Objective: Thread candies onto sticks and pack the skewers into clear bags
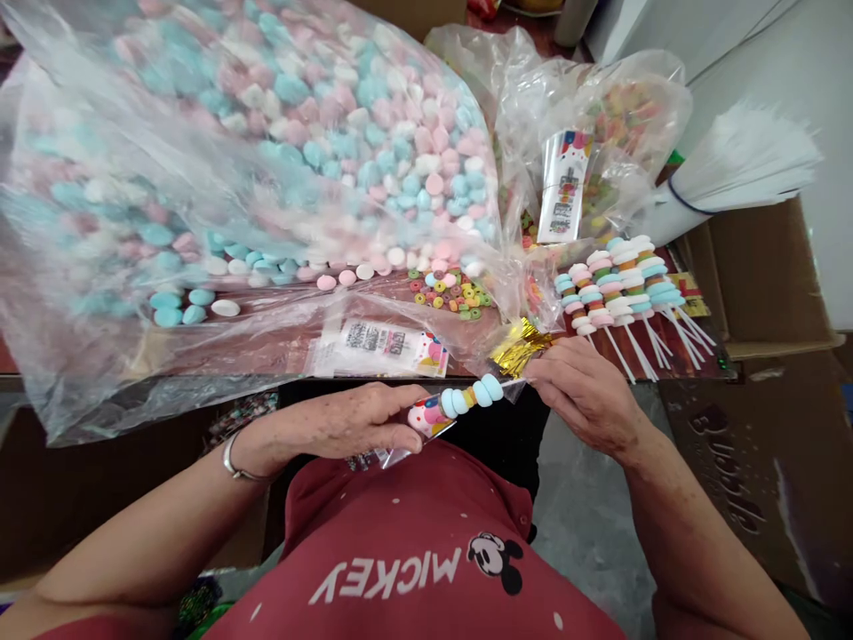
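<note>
A candy skewer [470, 397] with pale blue pieces and a yellow one between them lies slantwise just in front of the table edge. My left hand [353, 420] pinches a small printed clear wrapper [425, 418] at the skewer's left end, where the candy appears to be partly inside it. At the other end, the fingers of my right hand [583, 387] close around the white stick; their tips are partly hidden. Gold twist ties [520, 347] lie in a bunch right beside my right fingertips. More printed wrappers [390, 348] lie flat on the table beyond my left hand.
A large clear bag [267, 160] of pink, blue and white candies covers the left. Small ring candies [453, 293] lie loose near it. Finished-looking candy skewers [619, 284] are stacked at right, below a bundle of white sticks [739, 169]. Cardboard boxes [746, 444] stand at right.
</note>
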